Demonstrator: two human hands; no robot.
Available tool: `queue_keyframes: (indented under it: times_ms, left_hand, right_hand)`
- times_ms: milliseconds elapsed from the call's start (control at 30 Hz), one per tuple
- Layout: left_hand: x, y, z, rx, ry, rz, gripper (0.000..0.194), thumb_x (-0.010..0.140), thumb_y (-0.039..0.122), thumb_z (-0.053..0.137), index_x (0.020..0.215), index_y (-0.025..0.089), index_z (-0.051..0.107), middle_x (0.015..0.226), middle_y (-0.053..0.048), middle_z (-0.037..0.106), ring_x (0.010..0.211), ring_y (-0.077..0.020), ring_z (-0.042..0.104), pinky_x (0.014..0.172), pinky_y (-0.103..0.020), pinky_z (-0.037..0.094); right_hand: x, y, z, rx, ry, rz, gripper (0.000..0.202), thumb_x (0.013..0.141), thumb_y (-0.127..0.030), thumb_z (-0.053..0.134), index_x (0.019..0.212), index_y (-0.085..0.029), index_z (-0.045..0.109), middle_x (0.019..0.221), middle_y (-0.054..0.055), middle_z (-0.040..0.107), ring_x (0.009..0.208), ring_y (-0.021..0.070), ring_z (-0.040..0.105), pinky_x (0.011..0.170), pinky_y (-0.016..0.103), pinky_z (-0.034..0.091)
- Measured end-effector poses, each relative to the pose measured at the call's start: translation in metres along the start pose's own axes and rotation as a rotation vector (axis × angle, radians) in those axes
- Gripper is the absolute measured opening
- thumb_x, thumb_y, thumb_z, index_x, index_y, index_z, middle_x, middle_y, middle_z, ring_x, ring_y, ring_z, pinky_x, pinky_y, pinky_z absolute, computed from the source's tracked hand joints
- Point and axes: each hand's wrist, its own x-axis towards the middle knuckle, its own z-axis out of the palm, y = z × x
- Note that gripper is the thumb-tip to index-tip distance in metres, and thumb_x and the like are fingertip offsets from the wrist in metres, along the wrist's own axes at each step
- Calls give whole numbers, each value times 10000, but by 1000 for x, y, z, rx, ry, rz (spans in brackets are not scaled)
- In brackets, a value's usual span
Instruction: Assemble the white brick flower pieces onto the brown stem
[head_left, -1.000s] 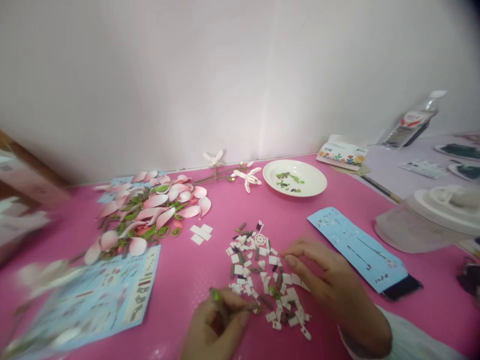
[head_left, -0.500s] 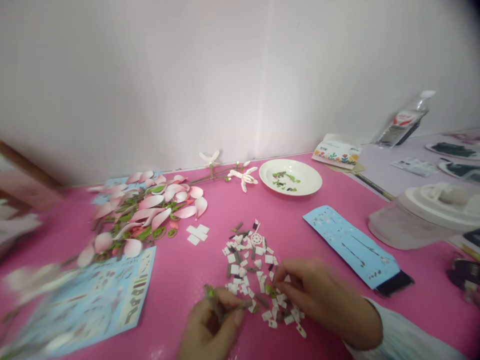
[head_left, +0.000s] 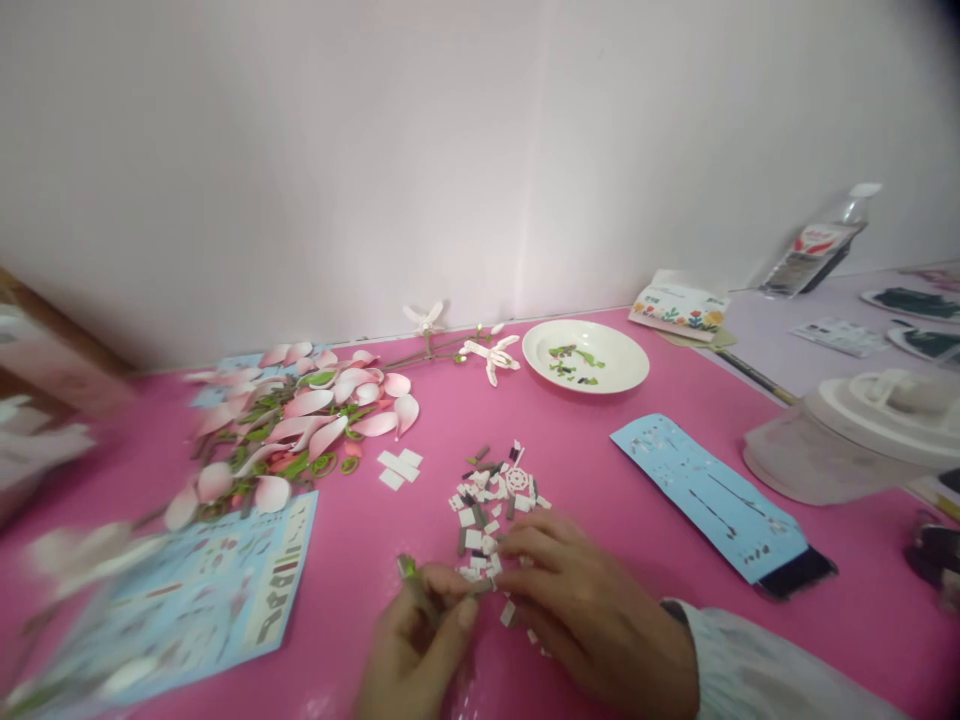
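Observation:
Near the bottom centre, my left hand (head_left: 420, 640) is closed on a grey-brown branch piece (head_left: 407, 567) with a bit of green on it. One end of the piece pokes out beyond the fingers toward the right. My right hand (head_left: 592, 610) lies over a pile of small white and grey pieces (head_left: 471, 516), its fingers bent together and their tips beside that end. What its fingertips hold, if anything, is hidden. A round white lattice piece (head_left: 517, 480) shows at the top of the pile. Several white tiles (head_left: 399, 468) lie to the left.
Pink petals (head_left: 307, 402) and green parts are heaped on the left, above a blue instruction sheet (head_left: 195, 600). White flowers on a branch (head_left: 491, 356) lie by the wall, beside a white plate (head_left: 585, 384). At right are a blue booklet (head_left: 705, 495) and a lidded tub (head_left: 817, 460).
My right hand has moved left across the pile, up to the end of the piece in my left hand, and covers more of the pieces. My left hand keeps its hold.

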Motion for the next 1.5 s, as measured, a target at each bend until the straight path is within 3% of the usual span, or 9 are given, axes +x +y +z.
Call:
queue_keyframes:
  times_ms: [100, 200, 400, 533, 733, 900, 1167, 1333, 1500]
  left_hand:
    - [-1, 2, 3, -16, 17, 0, 374, 636, 492, 761, 694, 151, 620, 459, 73, 485, 388, -51, 415, 419, -168, 319]
    - [-2, 2, 6, -57, 74, 3, 387, 609, 490, 782, 692, 149, 617, 444, 80, 492, 376, -43, 424, 414, -154, 322]
    - [0, 0, 6, -123, 99, 5, 376, 607, 472, 791, 689, 157, 603, 415, 92, 491, 338, -33, 412, 390, -144, 322]
    - [1, 0, 6, -118, 101, 18, 362, 615, 467, 788, 695, 160, 613, 440, 90, 488, 348, -35, 415, 393, -149, 330]
    - [0, 1, 6, -121, 108, 15, 364, 609, 468, 790, 688, 164, 606, 451, 94, 481, 344, -32, 400, 383, -149, 321]
    - [0, 1, 6, -119, 94, 3, 362, 624, 466, 781, 720, 164, 606, 432, 96, 476, 350, -45, 410, 394, -159, 329]
    - [0, 2, 8, -118, 85, -1, 374, 621, 470, 783, 716, 160, 596, 436, 98, 474, 354, -45, 411, 393, -157, 322]
    - [-1, 3, 9, -124, 90, -22, 392, 599, 473, 795, 707, 157, 589, 454, 101, 464, 368, -36, 396, 402, -153, 302]
    - [-1, 2, 7, -116, 77, -10, 367, 617, 474, 783, 709, 171, 597, 479, 97, 456, 399, -45, 384, 417, -168, 294]
  right_hand:
    - [2, 0, 4, -39, -9, -78, 218, 865, -91, 486, 986, -181, 643, 1058, 60, 648, 1053, 217, 507, 980, 426, 372]
    - [3, 2, 4, -84, -57, -66, 235, 873, -108, 487, 1039, -189, 632, 1117, 46, 646, 1102, 222, 495, 1037, 453, 330]
    - [1, 4, 9, -148, -62, -86, 294, 872, -131, 491, 1130, -216, 605, 1193, 36, 631, 1154, 232, 486, 1056, 477, 317]
    - [1, 5, 11, -174, 7, -93, 248, 883, -141, 492, 1080, -200, 630, 1103, 48, 675, 1139, 231, 504, 1061, 486, 303]
    - [4, 8, 7, -79, 72, -33, 189, 894, -133, 495, 861, -186, 673, 861, 52, 676, 973, 212, 543, 918, 421, 415]
    - [2, 8, 8, -60, 55, 10, 219, 895, -126, 491, 741, -173, 640, 757, 43, 609, 869, 197, 514, 854, 405, 410]
    - [6, 7, 15, -175, 93, 154, 216, 891, -137, 501, 728, -185, 635, 753, 36, 538, 754, 179, 460, 692, 328, 360]
    - [4, 9, 17, -207, 72, 193, 231, 869, -123, 538, 652, -176, 598, 744, 27, 520, 750, 173, 446, 686, 316, 336]
    - [2, 9, 17, -174, 84, 201, 214, 879, -96, 495, 716, -173, 611, 759, 36, 520, 759, 179, 440, 692, 325, 335]
